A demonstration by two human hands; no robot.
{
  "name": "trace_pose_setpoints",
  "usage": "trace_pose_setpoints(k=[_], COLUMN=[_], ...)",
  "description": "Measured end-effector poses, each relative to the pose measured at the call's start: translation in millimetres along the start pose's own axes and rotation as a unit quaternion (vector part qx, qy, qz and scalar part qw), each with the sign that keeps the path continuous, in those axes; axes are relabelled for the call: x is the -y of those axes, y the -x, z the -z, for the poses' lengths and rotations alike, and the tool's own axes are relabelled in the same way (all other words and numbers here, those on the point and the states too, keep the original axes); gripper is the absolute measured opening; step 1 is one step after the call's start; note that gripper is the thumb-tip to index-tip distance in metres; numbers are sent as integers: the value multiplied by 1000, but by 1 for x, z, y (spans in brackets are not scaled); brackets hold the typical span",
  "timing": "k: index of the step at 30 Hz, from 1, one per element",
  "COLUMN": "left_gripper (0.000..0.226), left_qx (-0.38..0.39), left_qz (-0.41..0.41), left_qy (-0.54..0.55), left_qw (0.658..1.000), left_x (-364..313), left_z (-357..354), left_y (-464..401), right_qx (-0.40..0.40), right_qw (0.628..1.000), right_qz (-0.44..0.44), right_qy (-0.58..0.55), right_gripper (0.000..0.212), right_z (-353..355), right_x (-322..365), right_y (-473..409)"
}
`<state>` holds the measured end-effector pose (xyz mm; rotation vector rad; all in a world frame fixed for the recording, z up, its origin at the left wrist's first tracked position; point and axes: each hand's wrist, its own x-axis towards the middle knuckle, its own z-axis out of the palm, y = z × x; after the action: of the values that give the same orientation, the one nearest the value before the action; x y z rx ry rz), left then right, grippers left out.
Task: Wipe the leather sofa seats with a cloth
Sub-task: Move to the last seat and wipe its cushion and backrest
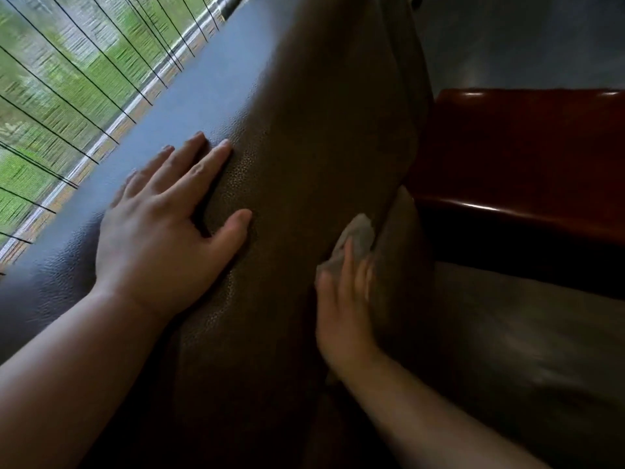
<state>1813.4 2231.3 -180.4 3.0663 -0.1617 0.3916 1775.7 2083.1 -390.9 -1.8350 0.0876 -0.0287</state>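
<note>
The dark brown leather sofa back (304,130) runs up the middle of the view, its top edge catching bluish light. My left hand (165,218) lies flat on that top edge with fingers spread and straight. Lower down, my right hand (345,299) presses a pale cloth (358,235) against the crease where the backrest meets the seat cushion (507,333). The right fingers look straight but blurred. Most of the cloth is hidden under the hand.
A glossy reddish-brown wooden armrest or side table (521,147) stands at the right beyond the seat. A window with dark thin bars (67,96) and greenery outside fills the upper left behind the sofa. Grey floor (524,38) shows at the top right.
</note>
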Motion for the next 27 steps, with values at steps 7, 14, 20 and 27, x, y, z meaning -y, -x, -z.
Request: trace_pose_setpoints(k=[7,14,20,27], left_gripper=[79,77,65,67], left_qx=[-2,8,122,181], left_qz=[-7,-2,30,24], left_qy=[-5,-19,-46,-62], left_qw=[1000,1000,991,981], left_x=[2,2,0,54], left_z=[-2,3,33,77], left_y=[0,2,44,156], right_qx=[65,122,178,167], right_qw=[995,989,979,984], right_qz=[-72,42,-45,-50], right_qy=[31,65,87,35], right_gripper=[62,66,75,76], right_z=[20,-29,-6,-9], right_x=[9,56,87,138], right_y=[-20,94,93,69])
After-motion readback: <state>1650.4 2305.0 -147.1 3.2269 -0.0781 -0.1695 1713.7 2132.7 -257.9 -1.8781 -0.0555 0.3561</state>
